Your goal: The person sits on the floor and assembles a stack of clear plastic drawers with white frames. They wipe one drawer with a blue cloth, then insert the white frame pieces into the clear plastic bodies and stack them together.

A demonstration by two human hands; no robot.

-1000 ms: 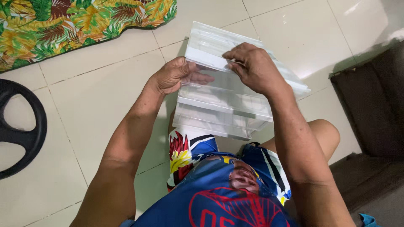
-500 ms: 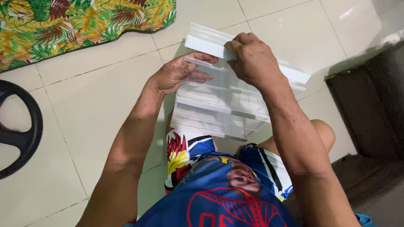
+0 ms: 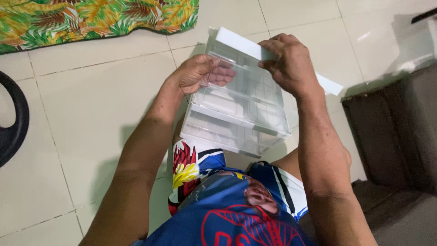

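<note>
A clear plastic box [image 3: 236, 116] with inner shelves or drawers rests on my lap, tilted away from me. My left hand [image 3: 200, 73] grips its left upper side, with the fingers seen through the clear wall. My right hand [image 3: 289, 61] is closed over a long white strip or panel [image 3: 241, 45] that lies along the box's far top edge and sticks out to the right past my wrist.
A green and yellow leaf-patterned cloth [image 3: 91, 18] lies on the tiled floor [image 3: 91, 105] at the top left. A black ring-shaped object [image 3: 13, 123] sits at the left edge. Dark brown furniture [image 3: 396, 132] stands to the right of my knee.
The box has tipped up and come closer to me. My right hand has shifted along the white panel toward the middle; my left hand stays on the box's left side.
</note>
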